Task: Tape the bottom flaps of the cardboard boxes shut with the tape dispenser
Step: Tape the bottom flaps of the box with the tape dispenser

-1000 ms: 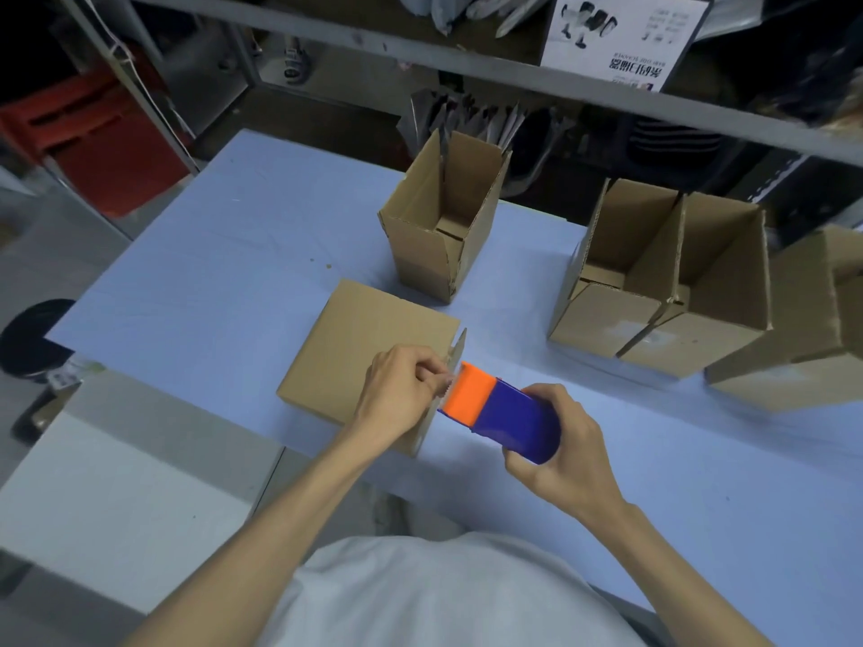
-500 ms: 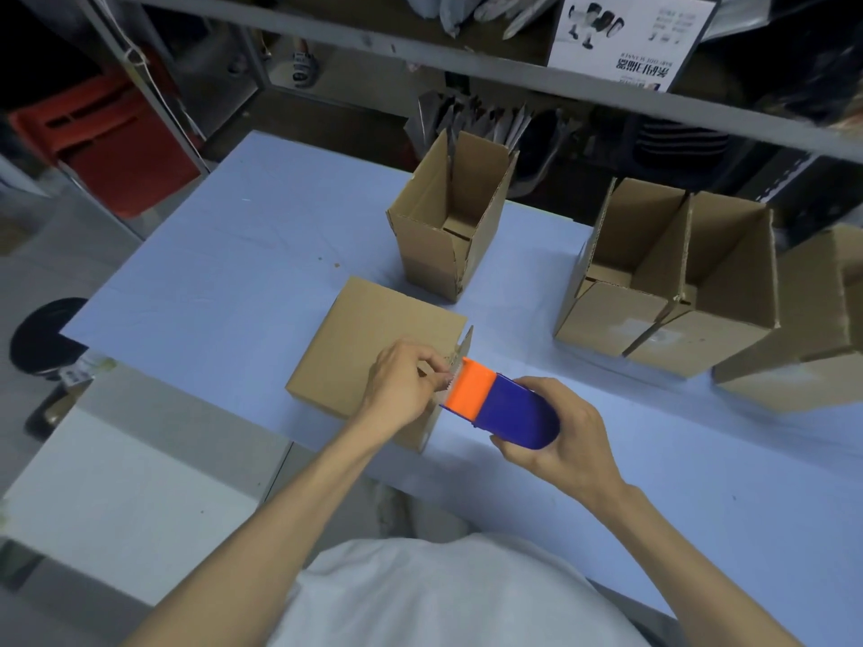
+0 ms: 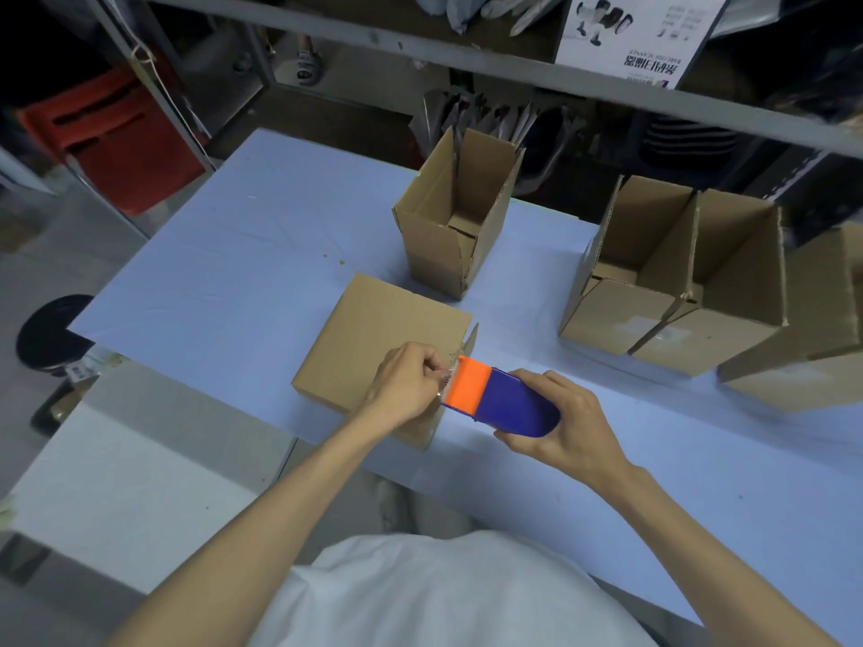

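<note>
Right hand [image 3: 567,427] first: it wraps the blue back of the dispenser [image 3: 502,403], fingers over the top and thumb underneath, and holds it off the counter [image 3: 224,273]. The orange nose points straight at the left hand [image 3: 401,387]. That hand meets it there, thumb and fingertips pinched on the clear tape [image 3: 443,376] right at the nose's toothed edge. The strip is thin and glassy, and only that short end shows. Whether it touches cardboard, I cannot tell.

Directly under the left hand lies the box [image 3: 373,333], broad plain face up, its near corner close to the counter's front edge. A flap [image 3: 472,336] pokes up at its right corner, just beyond the dispenser's nose.

Past the hands, just behind that box, an open box [image 3: 455,235] stands upright with its mouth up and its inner flaps showing at the bottom. Out to the right of the right hand, well apart, a pair of boxes [image 3: 677,291] sits side by side and touching, with pale patches on the near faces. Further right again, a fourth box [image 3: 803,361] runs off the frame edge.

Above all of it, a grey shelf [image 3: 513,70] crosses the view and carries a printed carton [image 3: 640,30]. Far out to the left of the left hand there is a red crate [image 3: 98,133]. Nearer on that side, a black stool [image 3: 49,333] sits down on the floor.
</note>
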Available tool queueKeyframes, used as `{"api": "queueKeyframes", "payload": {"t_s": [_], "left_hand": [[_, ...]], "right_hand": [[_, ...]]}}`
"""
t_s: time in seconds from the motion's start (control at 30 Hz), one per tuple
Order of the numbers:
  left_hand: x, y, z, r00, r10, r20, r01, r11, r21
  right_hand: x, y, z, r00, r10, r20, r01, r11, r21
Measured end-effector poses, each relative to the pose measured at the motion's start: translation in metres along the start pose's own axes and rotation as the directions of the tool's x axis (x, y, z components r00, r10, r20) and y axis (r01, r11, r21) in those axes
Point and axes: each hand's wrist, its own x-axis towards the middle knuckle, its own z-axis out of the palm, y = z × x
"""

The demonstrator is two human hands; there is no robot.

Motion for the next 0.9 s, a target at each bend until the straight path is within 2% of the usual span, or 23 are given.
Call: {"api": "queueKeyframes", "payload": {"t_s": [0.2,0.3,0.5,0.63,0.9], "left_hand": [[0.016,-0.013,-0.012,0.994,-0.057,-0.089,0.060,0.998,0.028],[0.018,-0.015,-0.009,0.997,-0.062,-0.055,0.066,0.995,0.072],[0.026,-0.021,-0.011,0.999,-0.046,0.003,0.046,0.998,0.036],[0.023,-0.028,-0.010,0.998,-0.063,0.004,0.063,0.998,0.011],[0.016,-0.037,-0.006,0.992,-0.125,-0.020,0.126,0.989,0.072]], "right_hand": [[-0.018,0.017,-0.016,0.997,0.069,0.040,-0.064,0.991,-0.119],[-0.023,0.021,-0.021,0.994,0.102,0.041,-0.093,0.980,-0.179],[-0.014,0.017,-0.021,0.992,0.122,-0.018,-0.123,0.964,-0.237],[-0.013,0.014,-0.014,0.987,0.159,-0.006,-0.156,0.954,-0.258],[-0.010,0.011,-0.007,0.974,0.223,0.038,-0.206,0.945,-0.256]]}}
